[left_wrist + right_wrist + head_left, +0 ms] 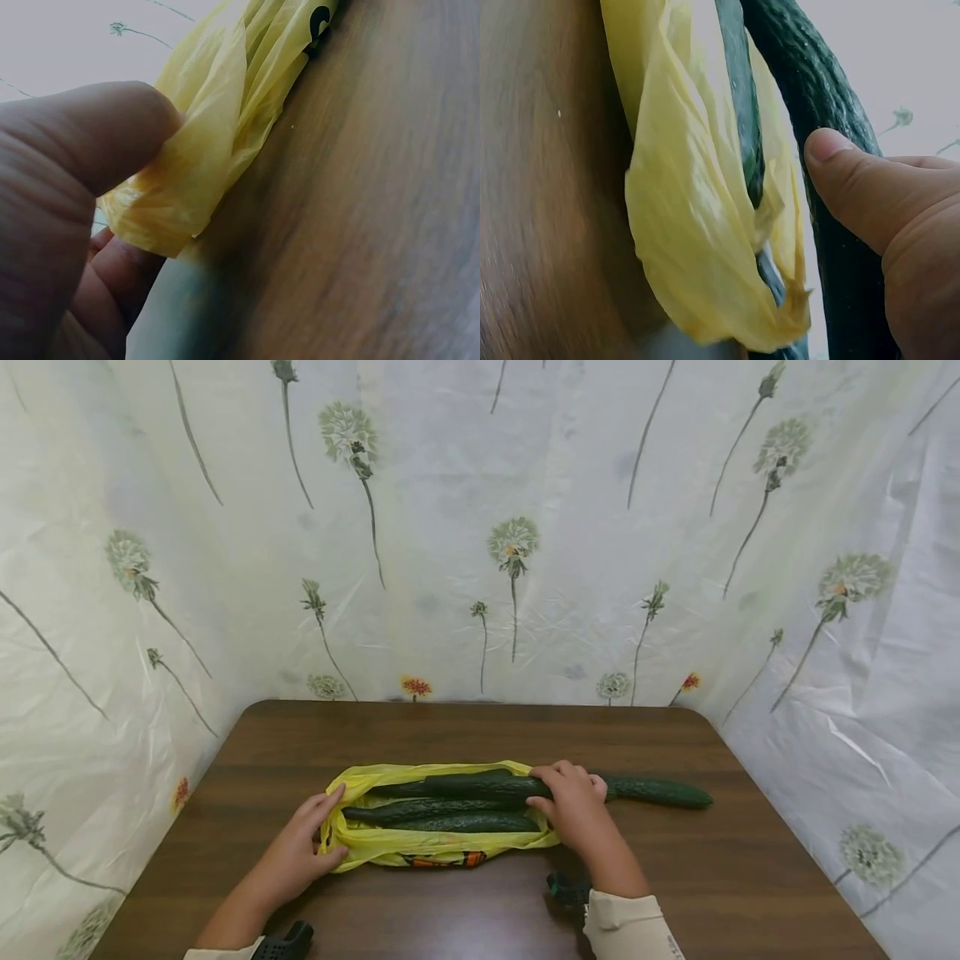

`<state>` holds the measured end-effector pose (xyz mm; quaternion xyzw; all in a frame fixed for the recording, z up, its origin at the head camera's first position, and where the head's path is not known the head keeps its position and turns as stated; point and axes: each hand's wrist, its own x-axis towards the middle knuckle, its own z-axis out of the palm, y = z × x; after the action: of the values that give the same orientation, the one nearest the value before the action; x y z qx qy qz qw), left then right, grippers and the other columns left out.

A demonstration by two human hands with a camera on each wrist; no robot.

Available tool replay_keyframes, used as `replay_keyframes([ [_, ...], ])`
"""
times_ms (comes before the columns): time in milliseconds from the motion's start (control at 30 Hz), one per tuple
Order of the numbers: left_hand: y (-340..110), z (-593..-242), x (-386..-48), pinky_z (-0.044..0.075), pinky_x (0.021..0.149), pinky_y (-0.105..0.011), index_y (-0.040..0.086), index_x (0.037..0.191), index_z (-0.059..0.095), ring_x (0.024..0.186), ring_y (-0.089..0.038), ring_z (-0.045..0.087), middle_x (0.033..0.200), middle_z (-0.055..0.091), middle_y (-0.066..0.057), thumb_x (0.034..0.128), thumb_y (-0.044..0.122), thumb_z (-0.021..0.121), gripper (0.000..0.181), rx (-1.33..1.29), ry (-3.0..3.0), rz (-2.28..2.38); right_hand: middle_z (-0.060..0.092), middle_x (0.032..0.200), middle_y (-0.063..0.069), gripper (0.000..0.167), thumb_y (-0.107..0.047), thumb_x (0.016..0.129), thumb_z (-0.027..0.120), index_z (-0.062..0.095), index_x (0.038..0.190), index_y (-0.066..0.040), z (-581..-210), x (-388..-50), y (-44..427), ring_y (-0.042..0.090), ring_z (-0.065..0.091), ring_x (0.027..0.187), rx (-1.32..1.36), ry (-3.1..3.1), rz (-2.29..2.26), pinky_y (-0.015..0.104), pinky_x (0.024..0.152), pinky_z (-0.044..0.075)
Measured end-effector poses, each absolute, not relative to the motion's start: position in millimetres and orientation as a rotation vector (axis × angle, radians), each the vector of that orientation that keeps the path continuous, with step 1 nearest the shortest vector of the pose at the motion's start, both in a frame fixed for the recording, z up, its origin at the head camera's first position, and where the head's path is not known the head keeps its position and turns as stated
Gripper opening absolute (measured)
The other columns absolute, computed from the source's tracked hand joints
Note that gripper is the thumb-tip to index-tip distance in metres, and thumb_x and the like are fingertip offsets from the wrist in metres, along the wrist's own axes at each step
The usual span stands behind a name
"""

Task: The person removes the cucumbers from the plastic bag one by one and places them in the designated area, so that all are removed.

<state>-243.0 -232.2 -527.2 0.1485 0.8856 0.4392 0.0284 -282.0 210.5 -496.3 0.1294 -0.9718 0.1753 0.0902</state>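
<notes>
A yellow plastic bag (442, 842) lies on its side with its opening upward, and several dark green cucumbers (450, 812) are inside it. At the bag's left end, my left hand (296, 852) holds the yellow plastic, the thumb on the near side and the fingers on the far side. My right hand (573, 802) grips a long cucumber (480, 787) at the bag's right end. In the right wrist view the thumb presses on the dark, ridged skin of this cucumber (817, 82). Beyond the right hand, a cucumber end (663, 792) extends past the bag over the table.
The brown wooden table (420, 735) has rounded far corners. A pale sheet printed with dandelions (450, 527) hangs behind it and along both sides. Dark wrist devices (285, 941) sit below both hands.
</notes>
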Motion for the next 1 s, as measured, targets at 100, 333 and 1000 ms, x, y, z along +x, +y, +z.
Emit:
replay_keyframes([
  [100, -231, -527, -244, 0.055, 0.076, -0.028, 0.015, 0.168, 0.028, 0.131, -0.039, 0.050, 0.159, 0.034, -0.023, 0.0934, 0.016, 0.080, 0.091, 0.466, 2.731, 1.355, 0.063, 0.123, 0.005, 0.045, -0.035, 0.096, 0.076, 0.068, 0.137, -0.021, -496, -281, 217, 0.031, 0.057, 0.113, 0.371, -2.895, 0.523, 0.060, 0.097, 0.032],
  [333, -232, -529, -244, 0.055, 0.074, -0.027, 0.015, 0.168, 0.027, 0.129, -0.038, 0.050, 0.159, 0.033, -0.022, 0.0934, 0.015, 0.080, 0.091, 0.465, 2.713, 1.380, 0.062, 0.125, 0.006, 0.044, -0.032, 0.097, 0.076, 0.067, 0.138, -0.020, -495, -278, 229, 0.031, 0.057, 0.113, 0.341, -2.907, 0.530, 0.061, 0.099, 0.031],
  [1000, -233, -529, -242, 0.053, 0.073, -0.027, 0.014, 0.167, 0.028, 0.124, -0.036, 0.052, 0.159, 0.035, -0.022, 0.0937, 0.016, 0.080, 0.090, 0.485, 2.754, 1.325, 0.061, 0.126, 0.009, 0.042, -0.031, 0.098, 0.075, 0.066, 0.138, -0.021, -504, -273, 258, 0.035, 0.056, 0.115, 0.313, -2.900, 0.528, 0.068, 0.103, 0.027],
])
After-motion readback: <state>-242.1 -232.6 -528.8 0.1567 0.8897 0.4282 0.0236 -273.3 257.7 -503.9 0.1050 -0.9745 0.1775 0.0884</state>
